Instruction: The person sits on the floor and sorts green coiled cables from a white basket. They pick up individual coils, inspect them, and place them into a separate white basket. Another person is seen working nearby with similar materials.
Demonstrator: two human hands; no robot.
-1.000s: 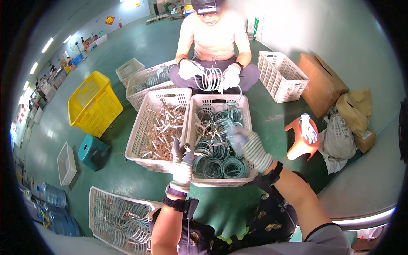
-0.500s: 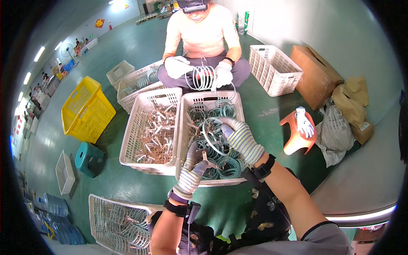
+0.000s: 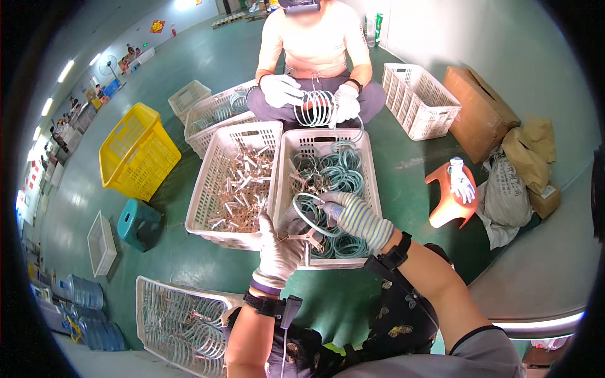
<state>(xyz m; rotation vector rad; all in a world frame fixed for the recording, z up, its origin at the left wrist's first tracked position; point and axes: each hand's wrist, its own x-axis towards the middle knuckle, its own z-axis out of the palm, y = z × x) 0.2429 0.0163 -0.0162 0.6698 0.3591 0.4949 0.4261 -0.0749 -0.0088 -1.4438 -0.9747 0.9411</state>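
My right hand, in a striped knit glove, pinches a pale blue-green plastic ring over the right-hand crate. Close to the ring, my left hand, also gloved, grips a small pale forked piece with thin metal wire; its fingers partly hide behind the ring. Beneath them, bundles of similar blue-green rings fill the right crate. To its left stands another crate holding a heap of pale clip-like pieces with copper-coloured wire.
Across the crates a seated person with white gloves holds a coil of rings. A crate of rings stands lower left. Around are a yellow basket, a teal stool, an orange stool with gloves, and a cardboard box.
The view has shifted, so the scene sits further right. My right hand has brought the ring lower and nearer my left hand. The forked piece has turned sideways in my left hand.
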